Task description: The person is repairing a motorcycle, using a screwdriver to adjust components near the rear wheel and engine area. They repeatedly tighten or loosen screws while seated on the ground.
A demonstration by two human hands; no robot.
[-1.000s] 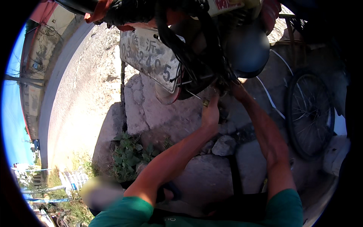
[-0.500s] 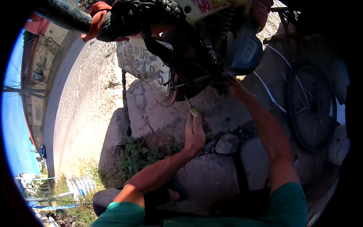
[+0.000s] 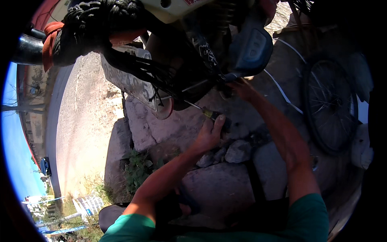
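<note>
My left hand [image 3: 208,136] is closed round the handle of a screwdriver [image 3: 209,113], which has a yellow-and-dark grip and a thin metal shaft. Its shaft points up and left, toward the dark underside of a motorcycle [image 3: 173,10]; the tip is lost among cables. My right hand [image 3: 242,89] reaches up to the machine beneath a blue-grey housing [image 3: 252,50]. Shadow and the parts there hide most of its fingers, so its grip is unclear. Black cables [image 3: 137,66] cross in front of a worn white number plate [image 3: 131,82] to the left.
A bicycle wheel [image 3: 330,107] stands in shade at the right. Below my hands lie cracked stone slabs [image 3: 217,185], a loose rock [image 3: 238,151] and weeds [image 3: 137,171]. Orange strap [image 3: 50,44] wraps a black bar at upper left. Sunlit ground [image 3: 84,117] stretches beyond.
The screwdriver has tilted from steep to flatter, its handle swinging right, and my left hand has moved slightly lower. The motorcycle and number plate sit further left in view. My right hand stays near the housing.
</note>
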